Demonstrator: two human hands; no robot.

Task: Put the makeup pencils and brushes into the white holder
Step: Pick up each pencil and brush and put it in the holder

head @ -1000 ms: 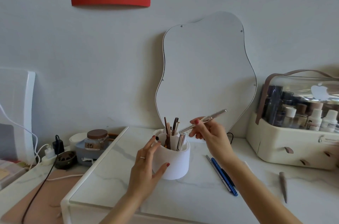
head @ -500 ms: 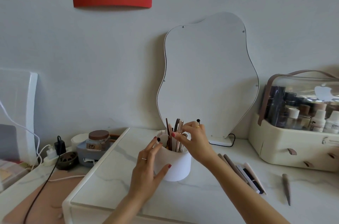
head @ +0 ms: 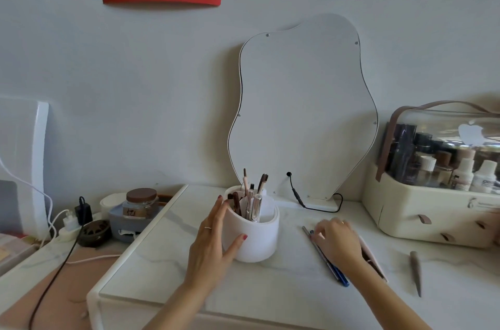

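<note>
The white holder (head: 253, 239) stands on the marble top with several pencils and brushes (head: 251, 202) upright in it. My left hand (head: 213, 243) rests against its left wall, fingers straight along the side and thumb on the front. My right hand (head: 338, 240) lies blurred over a row of pencils on the table to the right of the holder, fingertips down on them; whether it pinches one is hidden. A blue pen (head: 336, 274) and a grey pencil (head: 307, 231) stick out from under it, with a pale flat stick (head: 376, 264) beside the wrist. A brown pointed pencil (head: 415, 273) lies alone further right.
A wavy mirror (head: 303, 113) leans on the wall behind the holder, its black cable (head: 297, 198) running along the base. A cream cosmetics case (head: 433, 208) with bottles fills the back right. Left of the raised top sit a jar (head: 140, 202), chargers and cables.
My right hand lowered the silver pencil into the holder, let it go, then moved right and down onto the pencils on the table. My left hand stayed on the holder.
</note>
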